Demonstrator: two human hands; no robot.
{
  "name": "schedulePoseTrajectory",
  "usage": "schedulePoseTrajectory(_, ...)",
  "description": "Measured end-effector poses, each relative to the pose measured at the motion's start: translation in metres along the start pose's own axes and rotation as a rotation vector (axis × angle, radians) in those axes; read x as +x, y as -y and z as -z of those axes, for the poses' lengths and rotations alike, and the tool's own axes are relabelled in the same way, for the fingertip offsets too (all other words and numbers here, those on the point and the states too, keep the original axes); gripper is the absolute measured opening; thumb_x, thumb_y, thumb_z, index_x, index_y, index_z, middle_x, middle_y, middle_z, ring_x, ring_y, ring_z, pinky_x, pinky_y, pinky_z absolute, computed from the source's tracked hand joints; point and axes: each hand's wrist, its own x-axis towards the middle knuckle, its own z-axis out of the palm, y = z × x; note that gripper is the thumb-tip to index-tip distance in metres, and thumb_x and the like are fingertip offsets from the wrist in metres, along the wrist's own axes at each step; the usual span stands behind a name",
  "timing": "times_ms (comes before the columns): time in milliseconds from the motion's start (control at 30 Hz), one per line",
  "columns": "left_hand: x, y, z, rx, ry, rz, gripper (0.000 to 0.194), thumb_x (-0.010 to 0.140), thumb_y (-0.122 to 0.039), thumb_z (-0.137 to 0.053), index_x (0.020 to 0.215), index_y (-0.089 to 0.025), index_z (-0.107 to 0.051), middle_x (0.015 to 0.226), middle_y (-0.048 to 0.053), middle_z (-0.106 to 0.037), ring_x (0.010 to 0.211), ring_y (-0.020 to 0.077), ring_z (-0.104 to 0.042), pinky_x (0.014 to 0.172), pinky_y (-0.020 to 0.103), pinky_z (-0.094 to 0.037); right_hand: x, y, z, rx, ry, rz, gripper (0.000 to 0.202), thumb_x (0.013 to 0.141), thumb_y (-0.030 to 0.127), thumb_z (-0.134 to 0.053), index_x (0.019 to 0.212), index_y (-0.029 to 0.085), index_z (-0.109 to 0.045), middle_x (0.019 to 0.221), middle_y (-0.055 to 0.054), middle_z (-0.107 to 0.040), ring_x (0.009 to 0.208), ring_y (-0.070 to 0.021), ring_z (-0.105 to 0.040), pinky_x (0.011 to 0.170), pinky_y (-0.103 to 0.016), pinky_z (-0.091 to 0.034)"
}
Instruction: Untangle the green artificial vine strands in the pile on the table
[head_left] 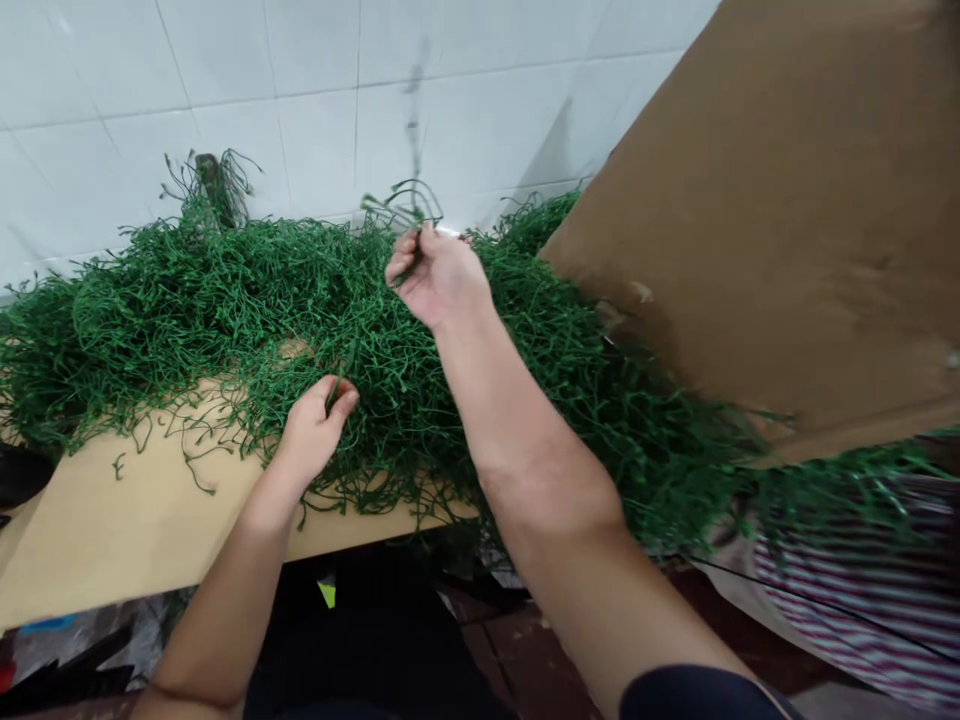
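A long heap of thin green plastic stems [247,290] with small knobbed tips spreads over a cardboard sheet [150,510]. Above the middle of the heap, my right hand [442,275] is raised with its fingers closed on a few green plastic stems [409,205], whose tips stick out over the fingers. My left hand [319,420] rests low at the front of the heap. Its thumb and fingers are curled together against the stems, and what is between them, if anything, is too small to make out.
A white tiled wall [315,140] stands behind the heap. On the right a large brown cardboard panel [787,220] leans over the stems. Below it lies striped cloth [840,610]. Tangled stems hang past the cardboard's front edge.
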Motion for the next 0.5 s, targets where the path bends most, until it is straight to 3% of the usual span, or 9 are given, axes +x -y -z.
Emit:
schedulePoseTrajectory(33, 0.006, 0.002, 0.0, 0.056, -0.028, 0.004, 0.02, 0.08, -0.033, -0.051, 0.09, -0.016, -0.054, 0.085, 0.005, -0.058, 0.078, 0.0159, -0.053, 0.075, 0.031, -0.044, -0.007, -0.002, -0.005, 0.008, 0.022, -0.028, 0.026, 0.093, 0.025, -0.037, 0.068, 0.017, -0.038, 0.055, 0.006, -0.041, 0.044, -0.0004, -0.039, 0.046, -0.014, -0.039)
schedulePoseTrajectory(100, 0.016, 0.003, 0.0, 0.145, -0.081, -0.001, 0.044, 0.072, -0.032, -0.061, 0.111, -0.014, -0.052, 0.111, 0.013, -0.055, 0.098, 0.0225, -0.053, 0.086, 0.039, -0.043, -0.018, -0.008, -0.013, 0.043, 0.045, -0.08, 0.026, 0.094, 0.022, -0.034, 0.069, 0.017, -0.04, 0.057, 0.005, -0.045, 0.046, -0.0009, -0.042, 0.049, -0.014, -0.042)
schedulePoseTrajectory(200, 0.024, 0.002, 0.003, 0.108, -0.163, 0.016, 0.06, 0.071, -0.035, -0.063, 0.122, -0.01, -0.046, 0.126, 0.019, -0.047, 0.111, 0.0275, -0.048, 0.093, 0.045, -0.041, -0.029, -0.015, -0.019, 0.077, 0.073, -0.138, 0.026, 0.093, 0.019, -0.033, 0.07, 0.016, -0.044, 0.059, 0.004, -0.051, 0.051, -0.0022, -0.048, 0.055, -0.016, -0.046)
schedulePoseTrajectory(367, 0.032, -0.007, 0.008, -0.348, -0.18, 0.043, 0.048, 0.075, -0.039, -0.058, 0.114, -0.01, -0.051, 0.122, 0.015, -0.055, 0.104, 0.0207, -0.055, 0.087, 0.034, -0.046, -0.044, -0.026, -0.02, 0.027, 0.183, -0.166, 0.017, 0.088, 0.014, -0.043, 0.072, 0.016, -0.05, 0.067, 0.002, -0.061, 0.061, -0.0052, -0.057, 0.068, -0.022, -0.05)
schedulePoseTrajectory(500, 0.037, -0.014, 0.009, -0.578, -0.184, 0.119, 0.04, 0.074, -0.047, -0.06, 0.097, -0.014, -0.057, 0.098, 0.008, -0.068, 0.083, 0.015, -0.062, 0.072, 0.026, -0.047, -0.056, -0.036, -0.02, -0.03, 0.232, -0.181, 0.01, 0.078, 0.013, -0.057, 0.07, 0.016, -0.055, 0.07, 0.003, -0.065, 0.066, -0.0057, -0.058, 0.064, -0.02, -0.048)
